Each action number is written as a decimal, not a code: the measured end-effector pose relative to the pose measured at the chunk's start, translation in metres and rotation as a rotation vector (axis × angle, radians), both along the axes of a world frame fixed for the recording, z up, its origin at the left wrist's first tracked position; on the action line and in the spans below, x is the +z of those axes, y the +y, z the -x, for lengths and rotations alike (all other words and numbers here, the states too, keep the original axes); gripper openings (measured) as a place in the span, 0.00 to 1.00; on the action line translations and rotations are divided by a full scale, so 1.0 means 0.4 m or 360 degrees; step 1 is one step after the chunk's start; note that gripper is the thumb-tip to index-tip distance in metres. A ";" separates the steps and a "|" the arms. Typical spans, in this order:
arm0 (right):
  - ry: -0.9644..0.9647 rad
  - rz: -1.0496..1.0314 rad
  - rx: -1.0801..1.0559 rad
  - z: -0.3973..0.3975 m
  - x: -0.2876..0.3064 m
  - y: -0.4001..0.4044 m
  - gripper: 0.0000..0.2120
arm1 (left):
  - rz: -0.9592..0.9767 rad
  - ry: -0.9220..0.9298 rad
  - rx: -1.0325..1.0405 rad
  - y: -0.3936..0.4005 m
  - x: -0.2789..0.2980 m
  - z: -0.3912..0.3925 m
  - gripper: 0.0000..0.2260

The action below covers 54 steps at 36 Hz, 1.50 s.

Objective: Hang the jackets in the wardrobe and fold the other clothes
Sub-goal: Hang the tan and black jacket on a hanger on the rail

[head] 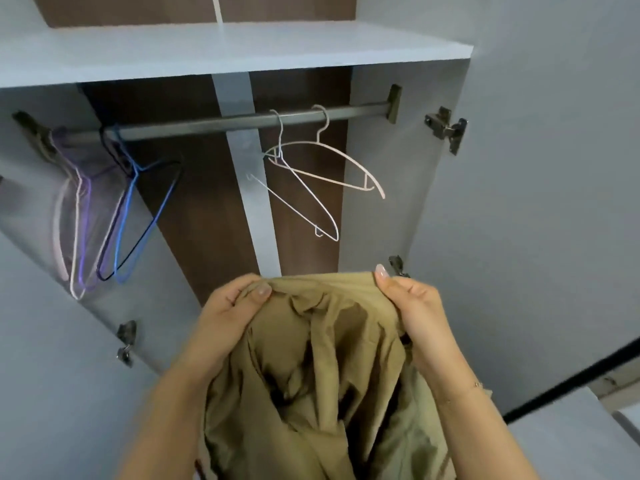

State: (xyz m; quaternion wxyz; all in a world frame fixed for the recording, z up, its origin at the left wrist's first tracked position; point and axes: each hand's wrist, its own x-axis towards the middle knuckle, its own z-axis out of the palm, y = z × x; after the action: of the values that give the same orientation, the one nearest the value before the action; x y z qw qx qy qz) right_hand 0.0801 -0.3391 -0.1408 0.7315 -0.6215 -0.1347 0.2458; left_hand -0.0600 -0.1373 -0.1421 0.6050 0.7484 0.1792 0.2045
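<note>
A khaki jacket [322, 368] is hanging crumpled in the lower centre of the frame — its top edge is being held up, its folds drooping below. Behind it, the open wardrobe [242, 53] is filling the upper frame, its rail [221, 124] carrying bare wire hangers [311, 181].

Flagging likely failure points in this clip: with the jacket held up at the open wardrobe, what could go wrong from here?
1. Both hands, left and right, grip the jacket, so freeing one to take a hanger may let the bunched cloth slip.
2. The two white hangers on the rail look crossed; pulling one may drag or drop the other.
3. The jacket is crumpled, so it may go on crooked.
</note>
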 end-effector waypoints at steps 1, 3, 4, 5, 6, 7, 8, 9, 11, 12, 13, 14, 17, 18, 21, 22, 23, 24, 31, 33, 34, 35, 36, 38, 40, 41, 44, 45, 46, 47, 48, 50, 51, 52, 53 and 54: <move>-0.0064 0.0078 -0.0017 -0.016 -0.005 0.030 0.31 | 0.0086 -0.0082 0.0033 0.018 0.009 -0.021 0.11; -0.0161 0.0199 -0.0009 -0.044 -0.014 0.084 0.29 | 0.0293 -0.0172 0.0070 0.048 0.026 -0.063 0.09; -0.0206 0.0245 0.0005 -0.062 -0.023 0.113 0.28 | 0.0392 -0.0196 0.0077 0.066 0.034 -0.083 0.09; -0.0253 0.0285 0.0018 -0.076 -0.033 0.132 0.27 | 0.0466 -0.0216 0.0071 0.074 0.044 -0.097 0.09; -0.0301 0.0338 0.0022 -0.090 -0.043 0.150 0.27 | 0.0527 -0.0236 0.0051 0.082 0.053 -0.109 0.09; -0.0340 0.0393 0.0013 -0.109 -0.058 0.171 0.26 | 0.0555 -0.0252 0.0023 0.094 0.060 -0.123 0.09; -0.0369 0.0453 -0.0014 -0.126 -0.075 0.191 0.24 | 0.0568 -0.0257 -0.0007 0.105 0.064 -0.136 0.08; -0.0389 0.0511 -0.0043 -0.143 -0.093 0.210 0.21 | 0.0568 -0.0253 -0.0033 0.115 0.066 -0.149 0.08; -0.0410 0.0565 -0.0119 -0.179 -0.128 0.245 0.11 | 0.0537 -0.0225 -0.0039 0.131 0.063 -0.173 0.09; -0.0439 0.0560 -0.0177 -0.200 -0.141 0.261 0.07 | 0.0505 -0.0198 -0.0014 0.139 0.056 -0.185 0.09; -0.0496 0.0551 -0.0232 -0.225 -0.147 0.277 0.06 | 0.0481 -0.0168 0.0017 0.146 0.049 -0.196 0.09; -0.0562 0.0553 -0.0266 -0.253 -0.147 0.294 0.06 | 0.0469 -0.0141 0.0045 0.154 0.040 -0.206 0.10; -0.0774 0.0668 -0.0275 -0.355 -0.122 0.347 0.08 | 0.0475 -0.0062 0.0162 0.182 0.017 -0.232 0.09; -0.0852 0.0717 -0.0274 -0.392 -0.109 0.365 0.11 | 0.0473 -0.0049 0.0214 0.192 0.015 -0.241 0.09; -0.1098 0.0815 -0.0314 -0.492 -0.068 0.414 0.16 | 0.0479 -0.0095 0.0326 0.225 0.026 -0.273 0.09; -0.1163 0.0838 -0.0349 -0.524 -0.057 0.431 0.17 | 0.0495 -0.0119 0.0349 0.234 0.032 -0.285 0.08; -0.1216 0.0863 -0.0385 -0.557 -0.047 0.447 0.19 | 0.0503 -0.0142 0.0364 0.241 0.038 -0.296 0.08; -0.1264 0.0894 -0.0416 -0.589 -0.037 0.463 0.20 | 0.0501 -0.0153 0.0372 0.247 0.044 -0.307 0.08; -0.1251 0.1160 -0.0116 -0.764 0.013 0.611 0.28 | 0.0481 -0.0171 0.0418 0.260 0.066 -0.343 0.08; -0.1120 0.1223 -0.0005 -0.785 0.020 0.655 0.23 | 0.0493 -0.0175 0.0454 0.262 0.066 -0.346 0.07; -0.1114 0.1237 0.0003 -0.789 0.023 0.674 0.19 | 0.0509 -0.0178 0.0468 0.264 0.066 -0.346 0.07; -0.1148 0.1246 -0.0014 -0.792 0.026 0.688 0.16 | 0.0525 -0.0177 0.0480 0.265 0.065 -0.344 0.07; -0.1208 0.1249 -0.0041 -0.792 0.031 0.698 0.15 | 0.0538 -0.0172 0.0493 0.267 0.064 -0.342 0.07; -0.1343 0.1228 -0.0074 -0.788 0.041 0.707 0.14 | 0.0574 -0.0163 0.0531 0.271 0.063 -0.334 0.09; -0.1407 0.1147 -0.0099 -0.776 0.050 0.701 0.13 | 0.0625 -0.0160 0.0588 0.276 0.059 -0.325 0.10; -0.1383 0.1061 -0.0122 -0.766 0.053 0.691 0.13 | 0.0656 -0.0160 0.0631 0.280 0.056 -0.318 0.11; -0.1244 0.0780 -0.0233 -0.736 0.039 0.638 0.12 | 0.0788 -0.0200 0.0721 0.290 0.049 -0.297 0.10; -0.1227 0.0721 -0.0265 -0.723 0.027 0.614 0.12 | 0.0840 -0.0216 0.0729 0.293 0.046 -0.288 0.10; -0.1211 0.0651 -0.0280 -0.705 0.012 0.590 0.10 | 0.0890 -0.0235 0.0726 0.295 0.043 -0.279 0.09; -0.1185 0.0560 -0.0279 -0.679 -0.004 0.565 0.08 | 0.0938 -0.0258 0.0714 0.298 0.041 -0.268 0.09; -0.1154 0.0460 -0.0278 -0.647 -0.021 0.539 0.07 | 0.0985 -0.0284 0.0703 0.301 0.038 -0.258 0.08; -0.1077 0.0294 -0.0303 -0.577 -0.061 0.488 0.07 | 0.1074 -0.0332 0.0692 0.307 0.030 -0.241 0.08; -0.1015 0.0228 -0.0328 -0.543 -0.082 0.462 0.07 | 0.1105 -0.0343 0.0677 0.309 0.027 -0.235 0.08; -0.0946 0.0167 -0.0346 -0.513 -0.101 0.439 0.06 | 0.1120 -0.0345 0.0662 0.311 0.024 -0.230 0.09; -0.0879 0.0120 -0.0355 -0.485 -0.118 0.417 0.06 | 0.1129 -0.0341 0.0648 0.313 0.021 -0.226 0.10; -0.0819 0.0091 -0.0362 -0.461 -0.133 0.397 0.07 | 0.1141 -0.0331 0.0633 0.314 0.018 -0.223 0.11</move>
State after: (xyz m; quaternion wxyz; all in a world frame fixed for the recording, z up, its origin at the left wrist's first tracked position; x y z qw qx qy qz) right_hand 0.2645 -0.1805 -0.1940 0.6784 -0.6949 -0.2384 0.0001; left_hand 0.0291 -0.0119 -0.1347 0.7906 0.4168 0.3180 0.3164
